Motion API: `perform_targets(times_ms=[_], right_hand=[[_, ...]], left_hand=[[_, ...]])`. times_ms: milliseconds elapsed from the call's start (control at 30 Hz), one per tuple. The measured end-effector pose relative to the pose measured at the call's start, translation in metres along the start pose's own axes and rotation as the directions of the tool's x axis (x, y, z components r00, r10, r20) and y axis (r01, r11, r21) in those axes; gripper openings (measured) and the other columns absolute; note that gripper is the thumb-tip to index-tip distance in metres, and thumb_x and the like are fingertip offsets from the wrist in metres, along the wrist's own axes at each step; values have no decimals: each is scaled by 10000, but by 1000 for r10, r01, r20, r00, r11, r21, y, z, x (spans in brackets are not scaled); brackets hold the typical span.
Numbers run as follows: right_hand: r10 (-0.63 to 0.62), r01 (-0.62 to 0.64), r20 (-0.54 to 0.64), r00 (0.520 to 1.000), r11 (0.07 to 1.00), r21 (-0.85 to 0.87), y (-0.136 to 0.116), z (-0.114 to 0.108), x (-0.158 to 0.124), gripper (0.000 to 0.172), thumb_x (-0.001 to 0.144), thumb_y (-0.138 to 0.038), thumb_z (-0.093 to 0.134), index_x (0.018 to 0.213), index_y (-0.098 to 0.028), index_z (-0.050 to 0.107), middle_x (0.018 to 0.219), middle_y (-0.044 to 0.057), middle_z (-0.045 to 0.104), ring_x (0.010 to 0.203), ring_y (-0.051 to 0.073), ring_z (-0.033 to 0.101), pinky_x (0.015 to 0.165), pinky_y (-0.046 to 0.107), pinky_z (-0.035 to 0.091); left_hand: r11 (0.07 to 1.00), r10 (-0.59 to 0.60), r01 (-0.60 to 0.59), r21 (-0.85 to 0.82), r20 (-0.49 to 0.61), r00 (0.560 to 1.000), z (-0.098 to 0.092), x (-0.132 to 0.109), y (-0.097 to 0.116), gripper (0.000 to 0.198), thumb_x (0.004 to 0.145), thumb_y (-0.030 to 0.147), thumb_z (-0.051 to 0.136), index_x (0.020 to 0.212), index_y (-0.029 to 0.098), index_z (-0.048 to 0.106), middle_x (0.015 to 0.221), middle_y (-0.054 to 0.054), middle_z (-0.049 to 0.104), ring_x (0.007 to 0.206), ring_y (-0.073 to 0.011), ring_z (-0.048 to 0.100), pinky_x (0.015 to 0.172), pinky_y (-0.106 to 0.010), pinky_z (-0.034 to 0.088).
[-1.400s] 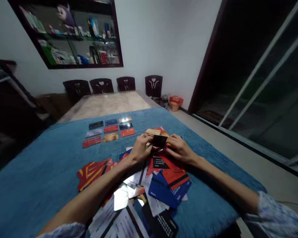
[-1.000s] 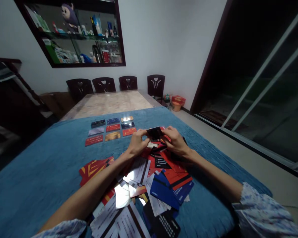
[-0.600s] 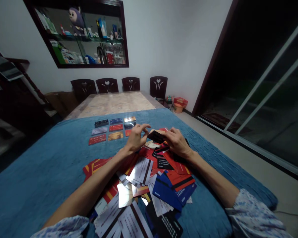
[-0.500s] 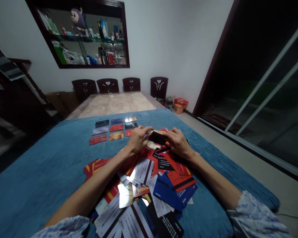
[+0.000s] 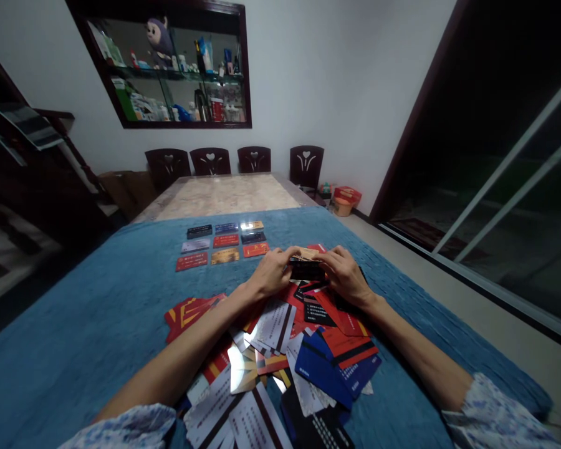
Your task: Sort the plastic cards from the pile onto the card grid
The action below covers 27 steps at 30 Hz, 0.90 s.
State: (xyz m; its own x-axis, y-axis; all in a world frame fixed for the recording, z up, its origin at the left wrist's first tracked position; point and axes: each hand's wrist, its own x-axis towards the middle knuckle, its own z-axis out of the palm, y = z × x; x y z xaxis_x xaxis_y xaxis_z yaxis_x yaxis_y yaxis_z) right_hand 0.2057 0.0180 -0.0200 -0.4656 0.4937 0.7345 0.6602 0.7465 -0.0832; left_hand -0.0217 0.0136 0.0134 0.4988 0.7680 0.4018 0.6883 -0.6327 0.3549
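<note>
Both my hands meet over a loose heap of cards (image 5: 303, 349) on a blue cloth (image 5: 98, 324). A small black card (image 5: 306, 270) is pinched between them, my left hand (image 5: 273, 277) gripping its left end and my right hand (image 5: 348, 277) its right end. The card is held low, just above the far edge of the heap. Red, blue, white and black cards lie overlapping under my forearms. Beyond my hands, a neat grid of cards (image 5: 224, 244) lies in three rows on the cloth.
The cloth covers the near part of a long table (image 5: 224, 196), whose marble top shows further back. Several dark chairs (image 5: 234, 161) stand at its far end. A wall cabinet (image 5: 172, 68) holds bottles and a toy. A glass sliding door (image 5: 509, 187) is on the right.
My hands lifted the black card, the left hand let go briefly and turned it, and now both hands grip it again, lower over the heap. The camera view drifted left.
</note>
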Motion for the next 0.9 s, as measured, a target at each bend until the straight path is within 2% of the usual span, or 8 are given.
perform_targets(times_ms=[133, 333, 467, 567, 667, 767, 900], right_hand=[[54, -52, -27, 998, 996, 68, -5, -1, 1, 276, 986, -221, 406, 1047, -207, 675, 858, 81, 681, 809, 226, 504, 746, 368, 431], [176, -168, -38, 984, 972, 164, -14, -4, 4, 299, 980, -270, 407, 1050, -214, 692, 817, 85, 664, 800, 237, 527, 718, 386, 461], [231, -211, -72, 970, 954, 215, -14, -2, 3, 291, 976, -298, 426, 1059, -221, 694, 813, 78, 680, 774, 233, 534, 704, 388, 464], [244, -220, -71, 967, 946, 239, -12, -1, 1, 265, 972, -297, 446, 1044, -227, 691, 816, 72, 685, 776, 233, 537, 696, 381, 463], [223, -204, -59, 973, 953, 223, -12, 0, 1, 255, 978, -289, 443, 1030, -228, 685, 826, 70, 680, 786, 231, 537, 708, 375, 462], [133, -130, -16, 991, 985, 114, -13, -1, 4, 257, 967, -316, 474, 1101, -211, 666, 917, 91, 673, 858, 245, 533, 778, 397, 458], [36, -28, 105, 994, 997, -77, -16, -3, 8, 455, 893, -400, 585, 1291, -180, 585, 1098, 147, 628, 1014, 301, 507, 831, 437, 433]], left_hand=[[997, -23, 20, 75, 42, 999, 1, -1, 2, 362, 792, 129, 544, 1148, 196, 553, 985, -70, 658, 919, -234, 591, 855, -365, 479], [964, 30, -46, 260, 65, 997, -2, -3, 6, 336, 815, 186, 564, 1148, 162, 525, 1153, -128, 618, 1076, -286, 546, 963, -458, 424], [944, 78, -93, 317, 60, 995, -4, -2, 7, 410, 809, 222, 608, 1198, 147, 501, 1218, -153, 578, 1125, -303, 515, 956, -460, 411], [922, 119, -133, 363, 60, 991, -5, -2, 5, 362, 846, 228, 577, 1190, 135, 512, 1229, -163, 566, 1123, -300, 510, 937, -447, 402], [900, 141, -165, 403, 87, 986, -9, -2, 3, 336, 854, 217, 562, 1178, 130, 530, 1223, -163, 562, 1109, -297, 505, 914, -434, 401], [885, 138, -177, 431, 121, 983, -15, -3, 2, 342, 845, 231, 576, 1167, 118, 553, 1197, -166, 568, 1097, -305, 494, 893, -433, 403], [882, 121, -179, 435, 159, 980, -24, -3, 2, 350, 824, 258, 603, 1146, 123, 579, 1201, -171, 567, 1108, -313, 477, 890, -437, 402]])
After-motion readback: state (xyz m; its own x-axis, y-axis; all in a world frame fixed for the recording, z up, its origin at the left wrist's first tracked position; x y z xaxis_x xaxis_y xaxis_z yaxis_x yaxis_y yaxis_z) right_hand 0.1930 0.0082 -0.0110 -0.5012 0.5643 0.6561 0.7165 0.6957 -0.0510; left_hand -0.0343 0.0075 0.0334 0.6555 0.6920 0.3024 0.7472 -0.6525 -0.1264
